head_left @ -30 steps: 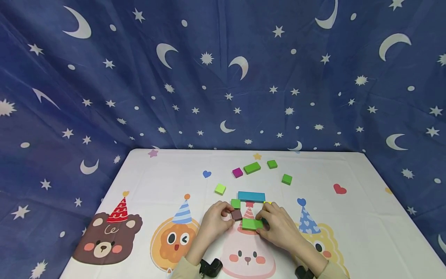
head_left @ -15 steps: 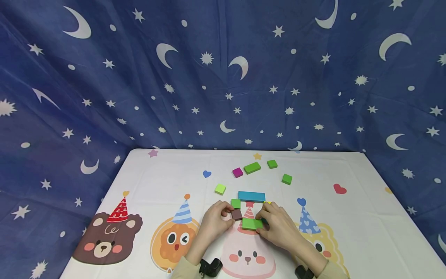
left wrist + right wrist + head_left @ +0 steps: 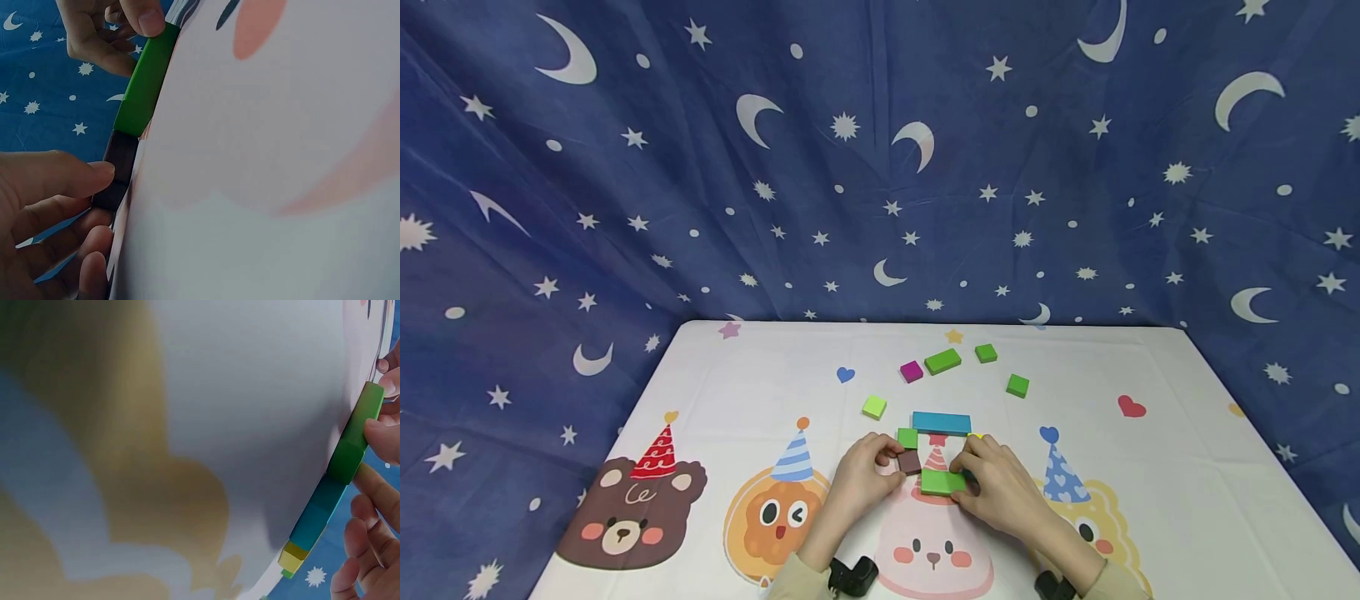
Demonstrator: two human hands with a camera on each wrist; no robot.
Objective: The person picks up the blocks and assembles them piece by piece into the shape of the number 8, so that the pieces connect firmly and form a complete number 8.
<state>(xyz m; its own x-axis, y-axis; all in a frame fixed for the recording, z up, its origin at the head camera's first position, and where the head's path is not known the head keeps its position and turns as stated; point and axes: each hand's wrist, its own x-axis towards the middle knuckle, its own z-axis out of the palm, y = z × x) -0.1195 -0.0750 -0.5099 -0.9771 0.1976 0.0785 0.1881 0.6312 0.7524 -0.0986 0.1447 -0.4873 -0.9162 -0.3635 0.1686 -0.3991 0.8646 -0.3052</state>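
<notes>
My left hand (image 3: 862, 477) pinches a small dark brown block (image 3: 909, 462), with a small green block (image 3: 907, 437) just behind it. My right hand (image 3: 1004, 488) has its thumb and fingers on the right end of a long green block (image 3: 943, 482). In the left wrist view, the brown block (image 3: 117, 169) lies against the end of the long green block (image 3: 147, 81). A blue bar (image 3: 941, 423) lies behind both hands. The right wrist view shows a teal block (image 3: 317, 512) and a yellow block (image 3: 292, 556) beyond the green one.
Farther back lie a magenta block (image 3: 912, 372), a longer green block (image 3: 942, 361), two small green blocks (image 3: 986, 353) and a lime block (image 3: 874, 407). The white tablecloth (image 3: 1210, 500) has printed animals, and a dark blue curtain (image 3: 880, 167) hangs behind.
</notes>
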